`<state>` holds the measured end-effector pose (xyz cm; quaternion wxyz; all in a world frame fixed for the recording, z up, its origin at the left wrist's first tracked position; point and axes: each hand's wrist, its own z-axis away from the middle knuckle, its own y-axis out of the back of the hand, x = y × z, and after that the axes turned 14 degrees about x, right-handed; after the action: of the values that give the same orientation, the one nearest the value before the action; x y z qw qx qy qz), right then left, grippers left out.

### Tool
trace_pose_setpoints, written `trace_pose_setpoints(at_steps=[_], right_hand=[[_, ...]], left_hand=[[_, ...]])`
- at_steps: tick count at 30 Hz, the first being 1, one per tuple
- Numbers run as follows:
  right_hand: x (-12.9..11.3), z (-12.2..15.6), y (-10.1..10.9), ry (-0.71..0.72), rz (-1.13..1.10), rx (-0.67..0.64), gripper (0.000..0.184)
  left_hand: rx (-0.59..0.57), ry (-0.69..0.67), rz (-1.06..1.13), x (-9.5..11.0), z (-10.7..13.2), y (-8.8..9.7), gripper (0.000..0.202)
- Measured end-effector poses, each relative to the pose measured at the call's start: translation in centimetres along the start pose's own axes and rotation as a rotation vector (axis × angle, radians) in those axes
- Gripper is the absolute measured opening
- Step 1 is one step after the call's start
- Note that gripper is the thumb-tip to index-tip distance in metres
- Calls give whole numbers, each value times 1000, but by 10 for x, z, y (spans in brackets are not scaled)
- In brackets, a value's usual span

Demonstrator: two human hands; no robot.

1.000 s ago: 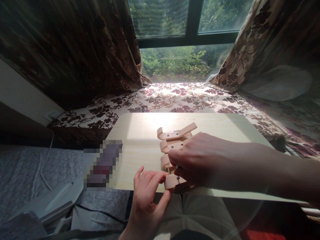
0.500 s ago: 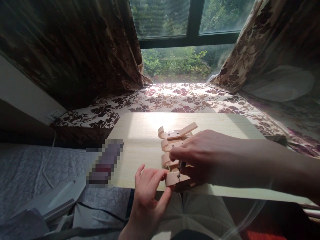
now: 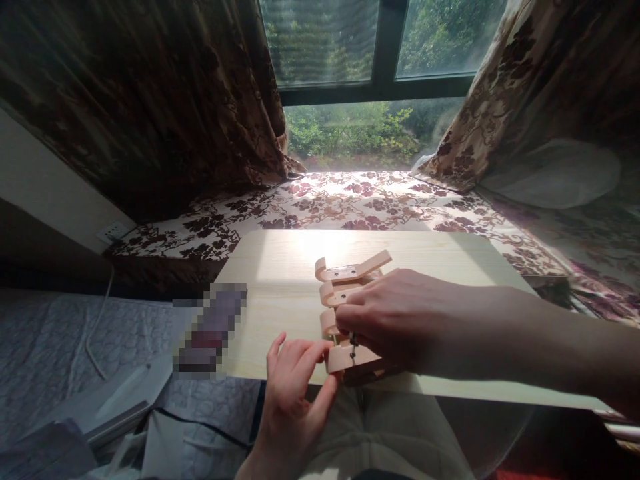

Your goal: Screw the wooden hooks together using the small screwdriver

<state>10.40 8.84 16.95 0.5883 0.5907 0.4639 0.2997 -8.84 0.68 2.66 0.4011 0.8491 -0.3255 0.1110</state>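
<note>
The wooden assembly (image 3: 331,293) is resting on the near side of the desk (image 3: 280,287), directly between the two grips, its four curled-end slats lining up away from the person. On the nearest slat (image 3: 339,361), a dark screw (image 3: 353,355) is showing just below the right grip (image 3: 390,310), which is curling tightly around a screwdriver; only its metal shank (image 3: 353,339) is peeking out under the fingers, the tip apparently meeting the screw head. The left grip (image 3: 295,380) is pinching that slat's curled end between thumb and forefinger. The step in hand is, by all appearances, turning this screw; the next move seems to call for keeping the shank in line with the screw and the slat braced against twisting.

Beyond the right grip, the farthest slat (image 3: 345,273) is carrying two dark screws, while the right hand is partly covering the middle slats. Well apart to the left grip's left, an oblong item (image 3: 213,330), too pixelated to identify, is lying at the desk's edge. Farther out, past both grips, a floral-covered window seat (image 3: 360,193) is catching sunlight beneath the window (image 3: 385,53).
</note>
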Motion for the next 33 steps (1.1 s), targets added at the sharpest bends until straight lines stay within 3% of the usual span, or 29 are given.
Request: trace_pose_setpoints(at_steps=[10,17,24,33], right_hand=[[14,-6,-10,26,-50,15,5],[4,-8,-6,-43,-24,-24,7],[6,-6,-3,7,-41,-22,8],[9,-6,-21,-20,11,23,6]], left_hand=[[-35,0,18,2,-5,4,28],[-34,-7,18,-2,-3,4,29],[-51,-1,-8,-5,-3,5,31],[-59,-21,-43,-7,1,8,33]])
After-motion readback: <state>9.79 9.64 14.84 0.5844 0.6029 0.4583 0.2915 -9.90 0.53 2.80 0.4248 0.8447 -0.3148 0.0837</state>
